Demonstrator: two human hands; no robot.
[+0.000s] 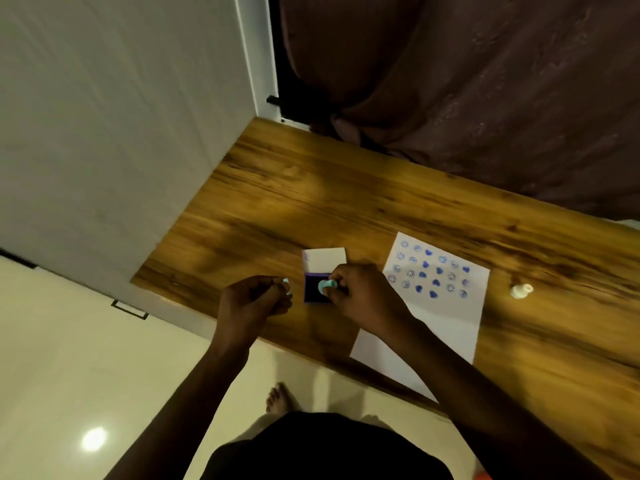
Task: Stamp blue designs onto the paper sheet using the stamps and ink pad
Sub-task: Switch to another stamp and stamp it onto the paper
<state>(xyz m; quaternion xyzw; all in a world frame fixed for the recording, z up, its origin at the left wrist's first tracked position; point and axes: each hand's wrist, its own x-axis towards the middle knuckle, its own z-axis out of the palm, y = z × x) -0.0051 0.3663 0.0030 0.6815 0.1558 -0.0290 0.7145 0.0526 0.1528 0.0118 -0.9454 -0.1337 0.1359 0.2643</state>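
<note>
A white paper sheet (446,317) lies on the wooden table (346,188), its far half covered with rows of blue stamped faces and hearts. To its left sits the open ink pad (311,289), a dark blue square with its white lid (323,259) folded back. My right hand (360,296) holds a small teal stamp (325,286) over the pad; whether the stamp touches the ink is unclear. My left hand (252,303) pinches a second teal piece (286,285) just left of the pad.
A small white stamp or cap (521,291) lies on its side right of the sheet. A dark curtain (467,81) hangs behind the table, a white wall panel (121,116) stands to the left. My bare foot (278,398) is on the pale floor below the table edge.
</note>
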